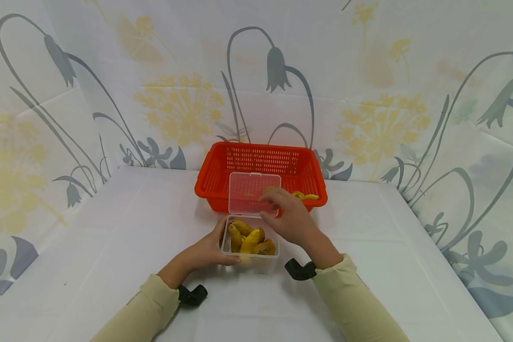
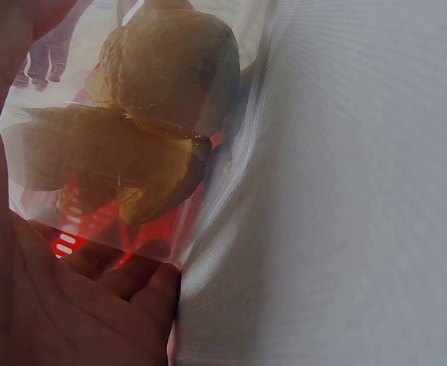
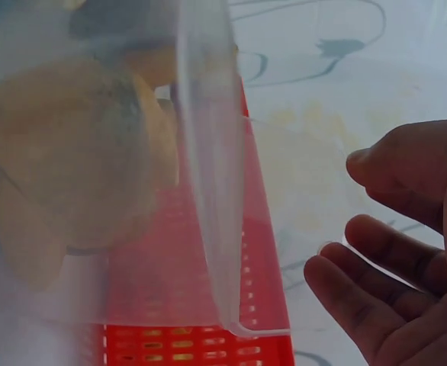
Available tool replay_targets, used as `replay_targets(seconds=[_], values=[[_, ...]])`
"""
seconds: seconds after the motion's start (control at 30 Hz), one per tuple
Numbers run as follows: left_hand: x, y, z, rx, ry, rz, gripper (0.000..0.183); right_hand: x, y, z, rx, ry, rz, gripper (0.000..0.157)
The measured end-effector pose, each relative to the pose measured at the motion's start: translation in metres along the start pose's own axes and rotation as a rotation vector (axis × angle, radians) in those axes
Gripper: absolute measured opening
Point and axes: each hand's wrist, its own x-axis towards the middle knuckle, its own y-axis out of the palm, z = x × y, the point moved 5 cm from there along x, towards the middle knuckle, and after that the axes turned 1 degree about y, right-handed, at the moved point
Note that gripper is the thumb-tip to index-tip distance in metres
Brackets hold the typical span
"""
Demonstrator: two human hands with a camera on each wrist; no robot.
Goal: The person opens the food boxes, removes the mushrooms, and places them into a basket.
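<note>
A clear plastic box (image 1: 256,267) stands on the white cloth, with its hinged clear lid (image 1: 242,190) raised at the back. Several yellow, elongated and rounded pieces (image 1: 253,240) lie inside it; a brownish cut-looking face shows on one. My left hand (image 1: 203,251) grips the box at its left side, thumb along the front wall and fingers round the far left corner. Over the lid's right side in the head view is my right hand (image 1: 292,219). Its loosely bent fingers (image 3: 361,301) are apart from the lid in the right wrist view and hold nothing.
Right behind the box stands a red perforated basket (image 1: 215,202), partly seen through the lid. A few thin yellow pieces (image 1: 304,195) lie in its right end. Black wrist devices (image 1: 192,295) stick out from both sleeves. A flower-printed cloth (image 1: 188,109) hangs behind the table.
</note>
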Motion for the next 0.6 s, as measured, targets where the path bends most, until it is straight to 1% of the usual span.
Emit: replay_targets(seconds=[0.1, 0.2, 0.27, 0.43, 0.6], values=[[-0.001, 0.0, 0.0, -0.004, -0.005, -0.001, 0.112, -0.001, 0.005, 0.001, 0.02, -0.028, 0.034, 0.024], [-0.001, 0.001, 0.0, 0.0, -0.008, -0.002, 0.113, -0.002, 0.01, 0.001, 0.032, -0.038, 0.063, 0.023], [-0.001, 0.001, -0.001, 0.001, -0.007, -0.003, 0.114, -0.003, 0.012, 0.001, 0.021, -0.025, 0.086, 0.024], [-0.001, 0.0, -0.002, 0.003, -0.007, -0.004, 0.116, -0.003, 0.018, 0.004, -0.005, 0.022, 0.174, 0.03], [-0.001, -0.001, -0.003, -0.002, -0.011, -0.009, 0.113, -0.003, 0.023, 0.005, -0.044, 0.04, 0.231, 0.029]])
